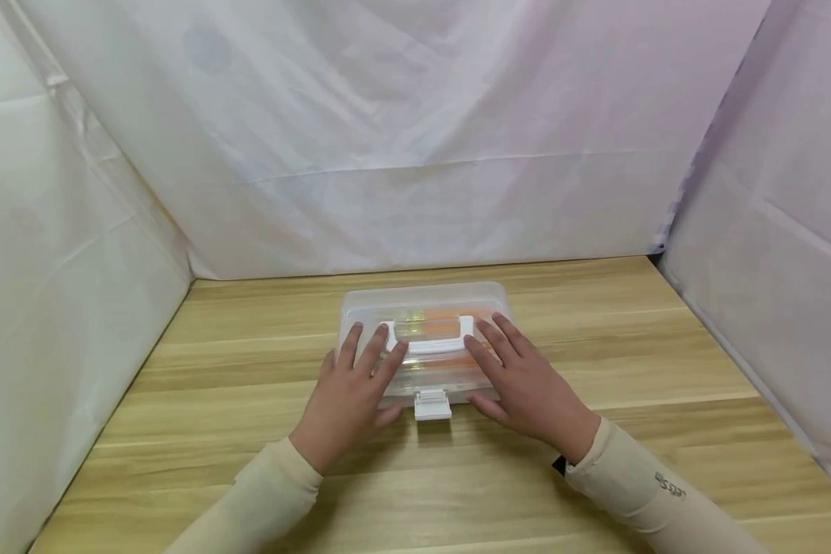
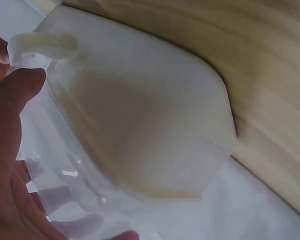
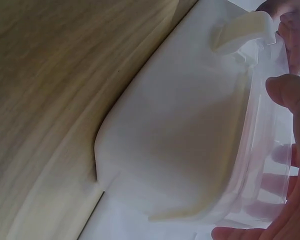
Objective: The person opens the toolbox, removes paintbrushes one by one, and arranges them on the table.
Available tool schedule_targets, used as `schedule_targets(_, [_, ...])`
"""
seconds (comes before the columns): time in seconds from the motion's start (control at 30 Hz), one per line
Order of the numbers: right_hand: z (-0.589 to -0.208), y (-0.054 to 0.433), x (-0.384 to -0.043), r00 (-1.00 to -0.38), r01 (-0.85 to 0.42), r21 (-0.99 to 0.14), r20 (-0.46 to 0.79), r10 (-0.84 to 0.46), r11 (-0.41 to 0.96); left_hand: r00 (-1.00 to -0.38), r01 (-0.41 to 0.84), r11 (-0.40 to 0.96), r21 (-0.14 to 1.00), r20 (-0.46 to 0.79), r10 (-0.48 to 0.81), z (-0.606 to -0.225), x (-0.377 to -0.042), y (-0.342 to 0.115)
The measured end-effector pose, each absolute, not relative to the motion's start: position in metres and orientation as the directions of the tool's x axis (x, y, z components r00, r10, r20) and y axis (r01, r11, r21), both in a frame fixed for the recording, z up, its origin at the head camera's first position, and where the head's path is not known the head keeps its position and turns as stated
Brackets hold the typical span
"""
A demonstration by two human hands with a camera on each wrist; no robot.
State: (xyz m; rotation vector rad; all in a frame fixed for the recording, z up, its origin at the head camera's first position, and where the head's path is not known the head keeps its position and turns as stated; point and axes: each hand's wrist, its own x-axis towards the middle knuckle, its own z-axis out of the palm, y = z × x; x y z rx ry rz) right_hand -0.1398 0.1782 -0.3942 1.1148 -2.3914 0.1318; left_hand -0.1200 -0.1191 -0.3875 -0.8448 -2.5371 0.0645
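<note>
A cream fabric left sleeve (image 1: 252, 496) matches the right sleeve (image 1: 630, 485), which bears dark lettering (image 1: 669, 486); a black piece (image 1: 559, 465) edges its cuff (image 1: 585, 446).

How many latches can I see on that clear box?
1: the white latch, at the middle of the near side of the clear box. Any on the far side would be hidden.
</note>
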Motion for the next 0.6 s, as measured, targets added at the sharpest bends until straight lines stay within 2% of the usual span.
schedule_targets(0.17, [-0.395,0.180,-0.138,-0.517,-0.737,0.141,0.513,-0.685,0.661,-0.675,0.580,0.792,-0.192,0.432,0.599,-0.389,-0.118,-0.115])
schedule_targets(0.4, [-0.389,0.180,-0.138,-0.526,-0.704,0.157,0.540,-0.657,0.693,-0.631,0.607,0.776,-0.173,0.488,0.603,-0.380,-0.125,-0.115])
schedule_targets(0.6, [-0.383,0.181,-0.140,-0.501,-0.674,0.205,0.579,-0.643,0.709,-0.593,0.642,0.746,-0.177,0.501,0.630,-0.368,-0.129,-0.120])
